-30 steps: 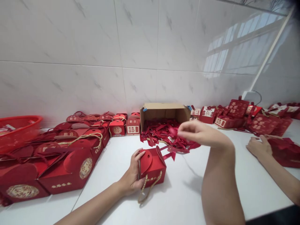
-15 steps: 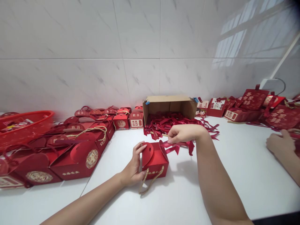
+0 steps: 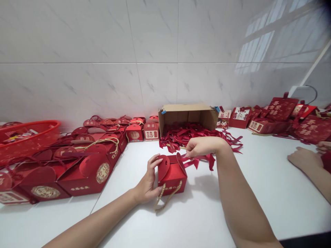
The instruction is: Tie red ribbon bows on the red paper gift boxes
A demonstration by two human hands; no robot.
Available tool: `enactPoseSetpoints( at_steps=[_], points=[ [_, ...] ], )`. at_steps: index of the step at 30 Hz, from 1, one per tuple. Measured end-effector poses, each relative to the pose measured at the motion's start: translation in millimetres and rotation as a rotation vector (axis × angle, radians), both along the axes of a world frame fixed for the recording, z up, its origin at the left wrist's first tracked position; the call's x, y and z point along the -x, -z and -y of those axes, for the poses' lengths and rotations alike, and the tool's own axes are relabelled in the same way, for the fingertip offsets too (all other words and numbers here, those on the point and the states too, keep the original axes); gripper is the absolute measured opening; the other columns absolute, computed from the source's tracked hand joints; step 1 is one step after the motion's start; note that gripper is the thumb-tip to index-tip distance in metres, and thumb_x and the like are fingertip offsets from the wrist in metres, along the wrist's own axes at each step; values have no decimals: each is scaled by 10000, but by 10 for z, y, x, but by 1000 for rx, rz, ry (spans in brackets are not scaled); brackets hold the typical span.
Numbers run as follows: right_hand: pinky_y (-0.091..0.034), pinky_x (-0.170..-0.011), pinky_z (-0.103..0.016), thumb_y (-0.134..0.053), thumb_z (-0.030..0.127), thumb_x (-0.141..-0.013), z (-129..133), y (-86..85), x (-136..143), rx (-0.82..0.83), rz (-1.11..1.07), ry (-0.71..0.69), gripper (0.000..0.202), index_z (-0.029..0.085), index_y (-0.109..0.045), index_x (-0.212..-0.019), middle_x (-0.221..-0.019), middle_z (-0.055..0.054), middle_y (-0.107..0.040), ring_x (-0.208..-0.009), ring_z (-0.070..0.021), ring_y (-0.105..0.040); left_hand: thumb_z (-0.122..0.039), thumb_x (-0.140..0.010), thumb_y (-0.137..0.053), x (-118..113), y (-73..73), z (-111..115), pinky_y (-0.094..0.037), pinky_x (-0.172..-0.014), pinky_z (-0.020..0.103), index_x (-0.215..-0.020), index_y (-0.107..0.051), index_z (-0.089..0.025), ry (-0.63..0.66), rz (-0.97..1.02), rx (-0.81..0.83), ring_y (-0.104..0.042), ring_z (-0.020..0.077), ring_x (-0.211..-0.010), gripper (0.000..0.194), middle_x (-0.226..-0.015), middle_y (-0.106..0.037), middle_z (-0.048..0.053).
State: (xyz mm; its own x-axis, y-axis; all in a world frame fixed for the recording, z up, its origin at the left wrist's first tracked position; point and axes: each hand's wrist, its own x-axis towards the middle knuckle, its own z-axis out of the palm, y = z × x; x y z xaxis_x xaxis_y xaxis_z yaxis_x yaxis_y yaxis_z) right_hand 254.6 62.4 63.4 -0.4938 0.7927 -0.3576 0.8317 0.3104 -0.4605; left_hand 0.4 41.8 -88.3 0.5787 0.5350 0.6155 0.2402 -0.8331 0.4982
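A small red gift box [image 3: 172, 177] stands on the white tabletop before me, its round top flaps partly raised. From its front hangs a twisted gold cord handle [image 3: 169, 199]. My left hand [image 3: 149, 182] grips the box's left side, fingers at the round flap and thumb low near the front. Just right of the box's right flap, my right hand [image 3: 199, 147] pinches a dark red ribbon [image 3: 184, 159], whose end reaches that flap. Whether it passes through the flap's hole cannot be made out. More ribbon lies under the right hand.
An open cardboard box [image 3: 187, 108] lies on its side, red ribbons [image 3: 178, 136] spilling out. Rows of red gift boxes [image 3: 85, 177] and a red plastic basket [image 3: 49, 132] fill the left. More red boxes [image 3: 278, 112] stand right, near another person's hands [image 3: 306, 159].
My hands, the box and the ribbon keep nearly the same positions. The other person's near hand has shifted left, and their second hand now shows at the right edge.
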Motion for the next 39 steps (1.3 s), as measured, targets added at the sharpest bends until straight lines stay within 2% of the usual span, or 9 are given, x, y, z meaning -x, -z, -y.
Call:
enactPoseSetpoints(
  at_steps=[4, 7, 10, 14, 17, 22, 27, 35, 39],
  points=[
    [-257, -470, -242, -533, 297, -695, -24, 35, 39, -40, 6, 29, 134, 189, -593, -644, -565, 13, -471, -501, -98, -386, -527, -821, -401, -12, -131, 43, -209, -1059, 533, -1297, -315, -228, -80, 116, 25, -152, 339, -1338, 568, -1407, -197, 130],
    [-268, -473, -245, -521, 330, -720, -33, 56, 70, -52, 18, 35, 175, 190, -603, -655, -581, 6, -499, -503, -104, -408, -415, -868, -388, -95, -408, 63, -270, -1040, 461, -1100, -499, -229, -268, 145, 94, -315, 278, -1263, 318, -1318, -369, 97],
    [-272, -465, -242, -527, 328, -723, -24, 56, 83, -26, -7, 0, 167, 194, -611, -670, -601, 10, -512, -501, -99, -408, -318, -836, -446, -220, -762, 49, -298, -1013, 455, -910, -606, -231, -413, -19, 195, -409, 259, -1160, 197, -1153, -537, 56],
    [-241, -440, -244, -530, 326, -722, 4, 37, 63, -15, -16, -66, 165, 193, -617, -682, -574, 21, -476, -479, -91, -371, -261, -762, -483, -334, -1065, 11, -368, -956, 463, -810, -671, -250, -401, -268, 362, -451, 285, -1110, 194, -1047, -611, 34],
    [-239, -433, -244, -521, 299, -722, 27, 31, 43, -16, -16, -84, 149, 190, -618, -692, -547, 30, -432, -466, -87, -346, -253, -740, -498, -364, -1073, -9, -387, -941, 467, -787, -688, -251, -421, -317, 363, -458, 300, -1111, 195, -1033, -625, 41],
    [-245, -430, -238, -504, 293, -725, 45, 42, 46, -15, -17, -50, 145, 194, -603, -687, -525, 36, -419, -457, -88, -346, -278, -745, -520, -386, -918, -48, -426, -909, 437, -823, -700, -245, -377, -293, 253, -499, 283, -1063, 199, -997, -640, 47],
    [-287, -447, -231, -492, 288, -731, 41, 49, 96, -36, -56, 3, 152, 185, -584, -666, -569, 28, -484, -477, -86, -397, -299, -756, -519, -420, -873, -82, -410, -936, 462, -820, -701, -235, -362, -259, 328, -495, 292, -1083, 203, -1036, -636, 59],
    [-226, -409, -231, -498, 345, -761, -6, 101, 128, -61, -41, -29, 201, 184, -551, -653, -538, 39, -411, -444, -77, -345, -333, -746, -566, -449, -849, -99, -389, -947, 457, -729, -670, -202, -376, -183, 356, -498, 286, -1077, 168, -1050, -630, 78],
    [-308, -458, -218, -499, 391, -793, -19, 127, 121, -95, -80, -47, 233, 182, -600, -777, -671, 4, -559, -541, -98, -459, -267, -739, -550, -427, -916, -76, -399, -920, 420, -680, -647, -207, -359, -171, 316, -499, 267, -1066, 128, -1020, -633, 53]
  ],
)
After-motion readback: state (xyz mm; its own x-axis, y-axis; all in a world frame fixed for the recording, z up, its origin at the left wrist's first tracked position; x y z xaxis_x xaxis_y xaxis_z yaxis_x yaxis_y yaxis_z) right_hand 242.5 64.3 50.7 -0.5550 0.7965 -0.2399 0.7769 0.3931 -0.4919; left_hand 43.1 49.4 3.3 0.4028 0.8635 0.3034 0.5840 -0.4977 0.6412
